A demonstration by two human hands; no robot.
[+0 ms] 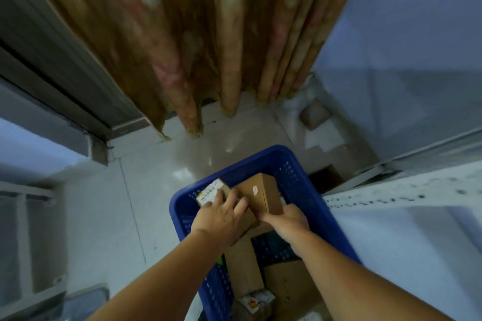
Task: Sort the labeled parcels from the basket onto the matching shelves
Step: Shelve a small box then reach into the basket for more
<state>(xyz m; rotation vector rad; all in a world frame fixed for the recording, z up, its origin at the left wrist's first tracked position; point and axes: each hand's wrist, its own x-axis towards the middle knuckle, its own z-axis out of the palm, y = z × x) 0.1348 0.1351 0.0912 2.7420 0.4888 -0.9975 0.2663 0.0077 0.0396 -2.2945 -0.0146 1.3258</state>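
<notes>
A blue plastic basket (pixel 263 157) stands on the floor below me, holding several brown cardboard parcels. My left hand (pixel 221 216) lies on top of a small parcel with a white label (pixel 210 191), its fingers curled over the parcel's far edge. My right hand (pixel 287 220) grips the near end of a taller brown box (pixel 263 191) that leans in the basket's far half. A longer cardboard parcel (pixel 241 266) and a flat one (pixel 287 286) lie lower in the basket, partly hidden by my forearms.
White metal shelving (pixel 407 194) runs along the right, with a pale shelf surface below it. A brown patterned curtain (pixel 203 41) hangs ahead over a glossy tiled floor (pixel 161 172). A small wrapped package (pixel 314 114) sits in the far right corner. Another rack (pixel 23 219) stands at left.
</notes>
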